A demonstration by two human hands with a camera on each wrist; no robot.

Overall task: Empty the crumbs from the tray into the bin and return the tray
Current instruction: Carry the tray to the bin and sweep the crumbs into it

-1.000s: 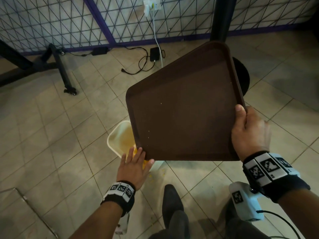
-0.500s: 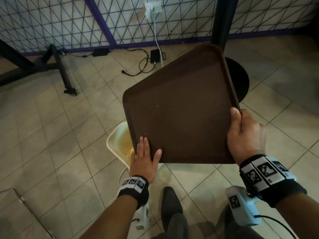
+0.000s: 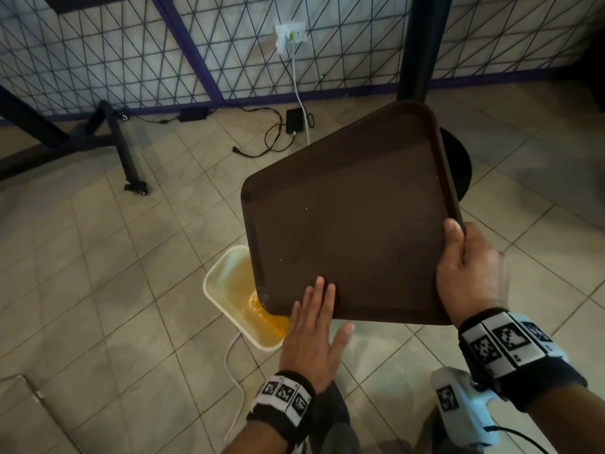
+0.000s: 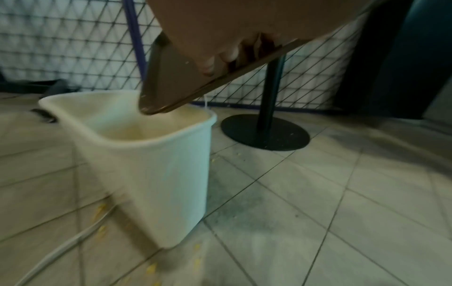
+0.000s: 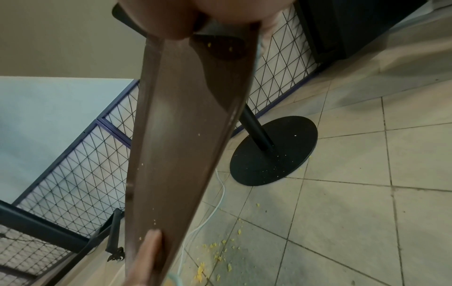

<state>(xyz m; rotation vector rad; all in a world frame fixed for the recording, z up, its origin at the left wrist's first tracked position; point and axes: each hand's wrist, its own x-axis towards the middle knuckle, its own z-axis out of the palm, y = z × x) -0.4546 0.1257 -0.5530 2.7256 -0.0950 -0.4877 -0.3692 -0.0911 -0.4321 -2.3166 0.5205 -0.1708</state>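
The brown tray (image 3: 353, 224) was up in the air and tipped, with its low corner hanging over the white bin (image 3: 226, 290) on the tiled floor (image 3: 98, 273). The right hand (image 3: 468, 276) held the tray's right edge, with the thumb on top and the other fingers curled under it. The left hand (image 3: 311, 335) was flat, and its straight fingers lay on the tray's top near the low corner, with the thumb sticking out past the near edge. From the left wrist view, the tray's low corner (image 4: 151, 108) hung just above the rim of the bin (image 4: 146, 143), and the fingertips (image 4: 220, 58) pressed on the tray. A few tiny crumbs (image 3: 307, 209) were dotted on the tray. A heap of yellow crumbs (image 3: 268, 319) lay inside the bin. More yellow bits (image 5: 215, 253) were on the floor, seen from the right wrist view. A black table pole (image 3: 422, 44) stood behind the tray, on a round black base (image 5: 274, 152) with small specks on it. A white cord (image 3: 234, 365) ran along the floor by the bin. A wire fence with purple bars (image 3: 183, 47) stood at the back, with a plug socket (image 3: 291, 32) and black cables (image 3: 271, 139) near it.
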